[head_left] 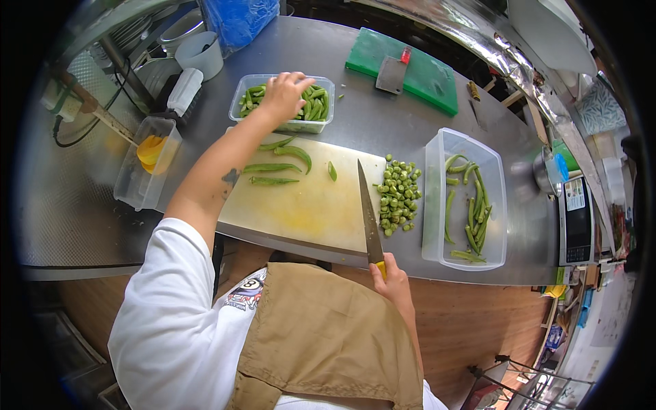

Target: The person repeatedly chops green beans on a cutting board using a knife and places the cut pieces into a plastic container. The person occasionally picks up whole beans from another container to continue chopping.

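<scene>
My right hand [393,282] is wrapped round the yellow handle of a long kitchen knife [370,217], whose blade points away over the right edge of a pale cutting board [307,205]. My left hand [285,98] reaches across to a clear plastic tub [301,126] of cut okra [316,109]; its fingers are apart over the pieces, and nothing shows in them. On the board's left side lie several whole okra pods [272,168], partly behind my left forearm. One cut okra piece [332,171] rests alone nearer the middle. Beside the board is a heap of okra stem ends [398,195].
A larger clear bin [500,205] of whole okra stands at the right. At the back lies a green board [434,89] with a cleaver [391,74] on it. On the left are a clear box [130,184] with yellow pieces, a white container [205,58] and a blue bag [239,20].
</scene>
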### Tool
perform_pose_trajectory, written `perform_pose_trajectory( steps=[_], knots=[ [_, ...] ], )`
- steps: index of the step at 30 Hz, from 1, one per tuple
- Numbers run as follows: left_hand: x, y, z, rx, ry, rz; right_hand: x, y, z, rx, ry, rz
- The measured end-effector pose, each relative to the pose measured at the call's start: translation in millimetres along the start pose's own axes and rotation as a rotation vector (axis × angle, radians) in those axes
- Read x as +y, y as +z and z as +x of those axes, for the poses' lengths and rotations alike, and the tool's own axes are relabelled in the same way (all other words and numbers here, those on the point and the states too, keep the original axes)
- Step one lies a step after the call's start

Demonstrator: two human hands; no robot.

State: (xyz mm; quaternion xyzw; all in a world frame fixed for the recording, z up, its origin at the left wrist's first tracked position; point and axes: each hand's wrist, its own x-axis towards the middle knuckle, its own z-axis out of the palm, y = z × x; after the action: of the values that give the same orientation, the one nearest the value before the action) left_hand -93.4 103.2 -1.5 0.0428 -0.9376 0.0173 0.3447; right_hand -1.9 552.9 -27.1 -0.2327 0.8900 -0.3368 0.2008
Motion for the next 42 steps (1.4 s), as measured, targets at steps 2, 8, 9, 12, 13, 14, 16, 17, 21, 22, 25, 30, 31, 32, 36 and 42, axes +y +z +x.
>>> perform_pose_trajectory(
  steps=[2, 8, 9, 12, 13, 14, 16, 17, 21, 22, 25, 30, 31, 32, 36, 42],
  knots=[
    [21.8, 6.8, -15.5, -0.149, 0.098, -0.332, -2.2, 1.5, 2.6, -0.009, 0.011, 0.004],
    [101.4, 33.6, -87.0, -0.559, 0.405, -0.422, -0.7, 0.5, 3.3, 0.016, 0.025, -0.007],
    [104.3, 35.5, -89.0, -0.513, 0.377, -0.395, 0.0, -0.3, 2.9, 0.017, 0.049, -0.007],
    [96.0, 30.9, -73.7, -0.469, 0.229, -0.535, 2.2, -2.7, 1.5, 0.033, 0.029, 0.003],
    [88.1, 27.2, -62.2, -0.341, 0.207, -0.571, 3.0, -2.9, 1.3, 0.031, 0.022, -0.004],
    [80.3, 21.3, -52.7, -0.213, 0.084, -0.626, 3.7, -3.0, 1.5, 0.031, 0.016, -0.005],
    [59.6, 9.3, -34.2, -0.047, -0.051, -0.562, 5.0, -1.5, 1.4, 0.024, 0.007, -0.006],
    [48.6, 2.9, -30.0, 0.014, -0.101, -0.49, 6.1, -0.5, 1.5, 0.017, 0.0, -0.011],
    [22.0, -9.1, -59.6, -0.477, -0.066, -0.488, 11.1, 5.7, 2.4, -0.008, -0.002, -0.04],
    [19.5, -7.8, -71.7, -0.512, -0.032, -0.456, 12.2, 6.9, 2.6, -0.016, -0.006, -0.042],
    [22.9, 2.8, -92.7, -0.477, 0.053, -0.391, 14.4, 8.4, 1.6, -0.02, 0.016, -0.073],
    [75.9, 10.1, -83.9, -0.308, -0.238, -0.554, 13.8, 10.3, -1.2, 0.035, 0.065, -0.159],
    [90.1, 8.7, -80.3, -0.417, -0.268, -0.509, 12.8, 11.9, -1.5, 0.065, 0.039, -0.181],
    [103.6, 6.5, -78.0, -0.57, -0.332, -0.539, 11.5, 13.7, -1.3, 0.101, 0.025, -0.213],
    [135.8, -2.0, -66.7, -0.91, -0.506, -0.6, 4.1, 20.0, 0.6, 0.154, -0.044, -0.344],
    [137.5, 0.9, -62.5, -0.995, -0.581, -0.609, -16.0, 20.9, 14.2, -0.14, 0.106, -0.498]
  ],
)
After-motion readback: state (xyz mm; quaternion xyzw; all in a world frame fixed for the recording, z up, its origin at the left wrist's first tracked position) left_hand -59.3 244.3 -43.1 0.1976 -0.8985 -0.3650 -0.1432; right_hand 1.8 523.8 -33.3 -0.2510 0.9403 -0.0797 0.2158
